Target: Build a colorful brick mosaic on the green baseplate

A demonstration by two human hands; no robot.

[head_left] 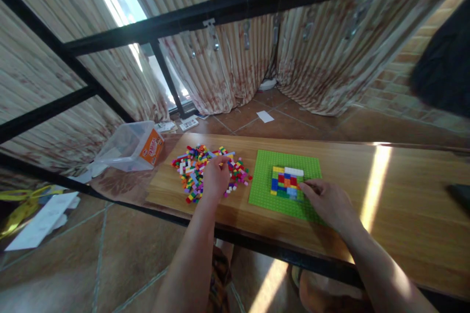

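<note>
My left hand (pixel 216 178) hovers over the near right part of a pile of loose, many-coloured toy bricks (pixel 193 171). Its thumb and fingers are pinched together; whatever they hold is too small to make out. On a green baseplate (pixel 264 190) sits a flat patch of joined bricks (pixel 282 183) in yellow, blue, red, orange and green, with a long white brick (pixel 293 172) along its far edge. My right hand (pixel 328 200) reaches in from the right, its closed fingertips at the patch's right edge. Anything between those fingertips is hidden.
The wooden board (pixel 345 171) carries pile and baseplate. A clear plastic box (pixel 128 146) with an orange label stands beyond the board's left end. A dark object (pixel 460 195) lies at the far right. Black metal bars (pixel 235 5) cross in front of curtains.
</note>
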